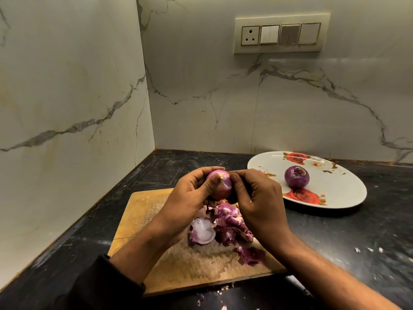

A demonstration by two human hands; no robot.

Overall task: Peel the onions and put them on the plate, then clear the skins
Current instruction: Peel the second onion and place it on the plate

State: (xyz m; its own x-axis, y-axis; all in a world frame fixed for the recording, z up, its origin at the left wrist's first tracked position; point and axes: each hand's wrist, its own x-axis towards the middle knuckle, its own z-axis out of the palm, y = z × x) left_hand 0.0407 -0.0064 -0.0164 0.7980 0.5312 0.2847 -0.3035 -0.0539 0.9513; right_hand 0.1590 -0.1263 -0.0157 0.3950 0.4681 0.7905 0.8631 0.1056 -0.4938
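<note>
Loose skins (225,229) lay heaped on the board (143,211) at lower centre; above them my left hand (192,193) cupped the second onion (220,183) while my right hand (257,198) pinched at its top; one peeled onion (296,176) sat on the plate (344,189) at right; I judged peeling half done; next, strip the last skin.

Purple onions (296,176), white plate (348,193) with red roses, black counter (357,231), white-veined marble wall (223,97)

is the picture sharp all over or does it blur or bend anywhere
Head view: onion in hand and plate are fairly sharp; the cutting board smears near its front edge; glare streaks the wall above the plate; wide-angle bending tilts the walls' corner line.
</note>
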